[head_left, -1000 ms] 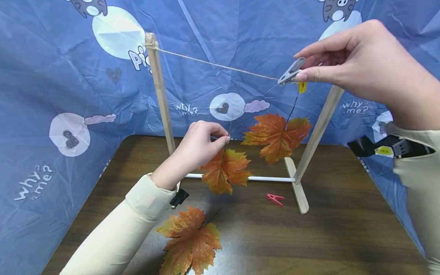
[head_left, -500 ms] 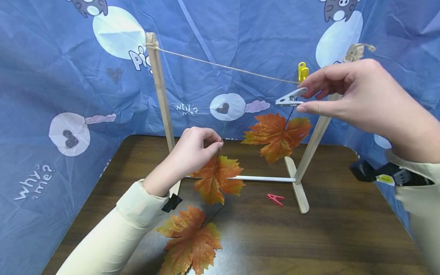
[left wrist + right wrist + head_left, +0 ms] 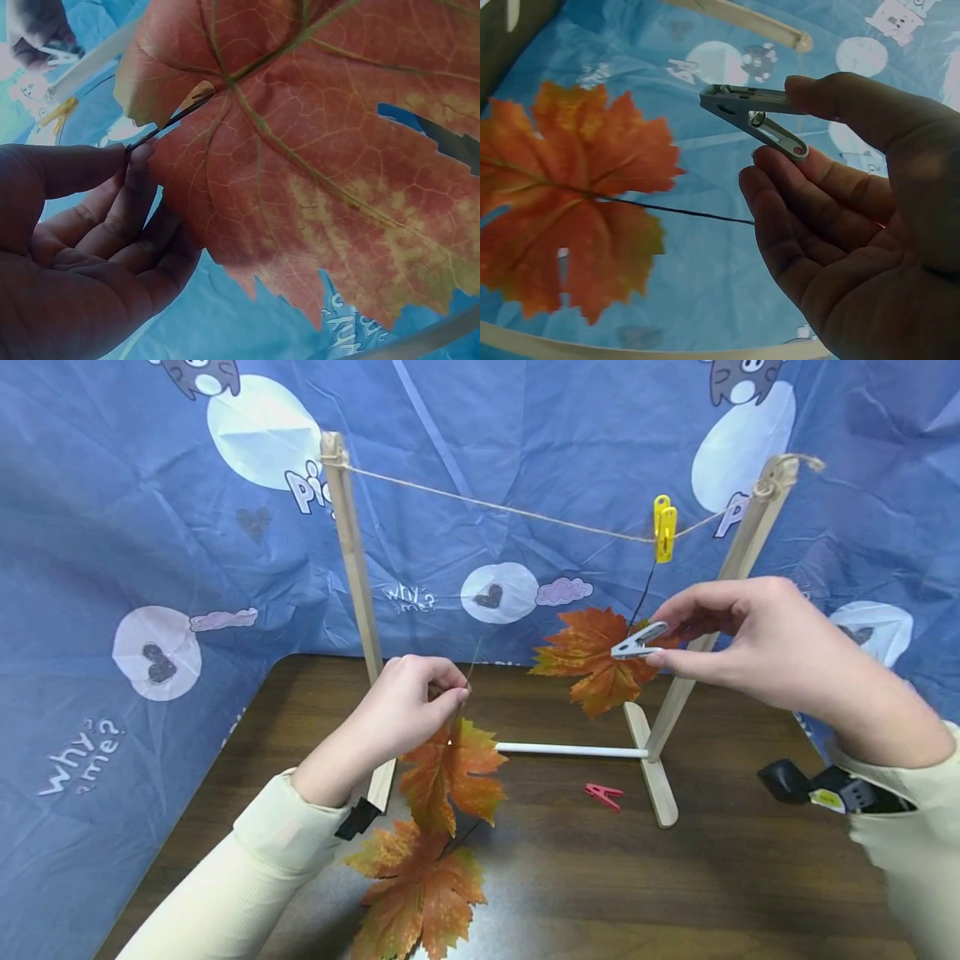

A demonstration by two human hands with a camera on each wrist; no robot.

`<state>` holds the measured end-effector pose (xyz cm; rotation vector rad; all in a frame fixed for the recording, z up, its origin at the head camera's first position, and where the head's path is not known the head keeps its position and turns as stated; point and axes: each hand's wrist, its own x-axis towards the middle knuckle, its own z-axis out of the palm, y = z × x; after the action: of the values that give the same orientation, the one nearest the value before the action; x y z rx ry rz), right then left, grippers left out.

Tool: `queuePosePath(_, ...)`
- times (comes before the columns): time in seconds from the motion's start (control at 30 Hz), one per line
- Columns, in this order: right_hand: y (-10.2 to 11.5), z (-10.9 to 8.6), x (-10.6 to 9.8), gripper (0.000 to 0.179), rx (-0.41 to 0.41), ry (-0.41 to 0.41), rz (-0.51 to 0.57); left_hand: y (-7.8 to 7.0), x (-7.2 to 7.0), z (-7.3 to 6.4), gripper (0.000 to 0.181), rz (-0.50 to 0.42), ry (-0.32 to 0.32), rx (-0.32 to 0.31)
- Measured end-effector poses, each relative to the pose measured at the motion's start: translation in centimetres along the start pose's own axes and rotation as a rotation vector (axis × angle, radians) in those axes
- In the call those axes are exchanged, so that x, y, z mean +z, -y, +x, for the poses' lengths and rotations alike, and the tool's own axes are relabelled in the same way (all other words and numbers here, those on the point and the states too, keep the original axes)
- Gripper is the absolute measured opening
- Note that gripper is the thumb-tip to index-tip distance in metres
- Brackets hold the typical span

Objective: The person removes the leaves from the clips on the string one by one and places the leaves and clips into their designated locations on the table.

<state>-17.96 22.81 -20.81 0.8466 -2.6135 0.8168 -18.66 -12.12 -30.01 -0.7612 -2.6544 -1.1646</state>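
My left hand (image 3: 408, 702) pinches the thin stem of an orange maple leaf (image 3: 453, 777); the left wrist view shows thumb and fingertips on the dark stem (image 3: 171, 120). Between thumb and fingers my right hand (image 3: 750, 631) holds a grey clothespin (image 3: 636, 642), its tip pointing left. Behind that clothespin another maple leaf (image 3: 581, 652) hangs by its stem from a yellow clothespin (image 3: 664, 531) on the string (image 3: 495, 506). A third maple leaf (image 3: 420, 893) lies on the table, partly covered by the leaf in my left hand.
The string runs between a left wooden post (image 3: 352, 552) and a right wooden post (image 3: 750, 535). A white rod (image 3: 570, 749) joins the posts low down. On the brown table (image 3: 720, 893) lies a red clothespin (image 3: 603, 795). A blue printed cloth (image 3: 465, 435) stands behind.
My right hand has come down from the string with the grey clothespin, uncovering the yellow one. My left hand has moved down and left with its leaf, now overlapping the leaf on the table.
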Motion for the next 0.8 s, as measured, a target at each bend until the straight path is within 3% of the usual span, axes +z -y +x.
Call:
queuePosePath(0.57,-2.0,-2.5,3.8,0.033,-0.051,0.031,0.107,0.5,0.4,-1.9,0.009,0.006,0.022,-0.019)
queuePosePath(0.8,-2.9,-3.6,5.4,0.032,-0.026,0.034,0.129,1.0,0.7,-2.6,0.009,0.022,0.024,-0.029)
